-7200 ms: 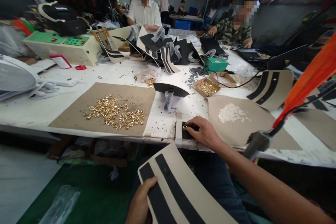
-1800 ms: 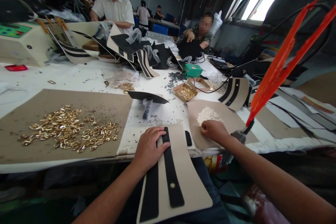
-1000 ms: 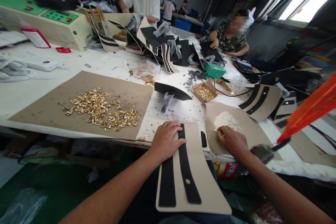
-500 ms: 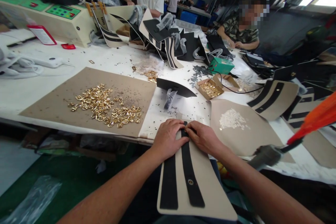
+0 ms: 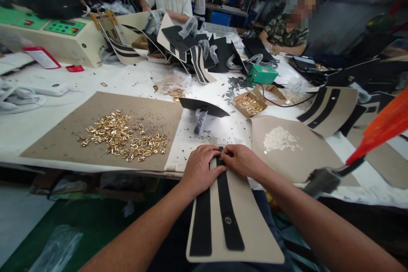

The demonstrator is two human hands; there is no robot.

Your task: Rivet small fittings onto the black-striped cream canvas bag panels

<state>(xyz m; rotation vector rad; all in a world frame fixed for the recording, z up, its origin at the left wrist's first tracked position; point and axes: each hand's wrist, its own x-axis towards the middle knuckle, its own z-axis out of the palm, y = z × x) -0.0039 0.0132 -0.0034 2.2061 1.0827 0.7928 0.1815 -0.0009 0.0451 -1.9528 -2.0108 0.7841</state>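
Head camera, looking down at my two bare hands at the near edge of a white worktable [image 5: 38,123].

A beige panel [image 5: 255,242] lies from the table edge back onto my lap. It is stiff, smooth and matt, with rounded corners, and two flat black bands run along its length. My left hand [image 5: 200,170] lies spread and flat, pressing the panel's far end down over the left strip [image 5: 202,225]. My right hand [image 5: 240,160] has its fingertips bunched together on the far end of the right strip [image 5: 230,238]. I cannot tell whether a small part sits between them.

As far as I can judge, the work is partly done. One round metal eyelet [image 5: 228,220] already sits low on the right strip. The far end under my fingers is hidden, and the left strip shows no hardware yet.

- Left of my hands, a heap of shiny gold rings [image 5: 123,138] rests on a brown card sheet [image 5: 159,110].
- To the right, a small heap of tiny white pieces [image 5: 279,138] rests on a second card sheet [image 5: 306,165].
- Beyond, an open cardboard box [image 5: 250,105] holds more gold parts.
- Across the table, finished striped panels are stacked, and two other people sit working.
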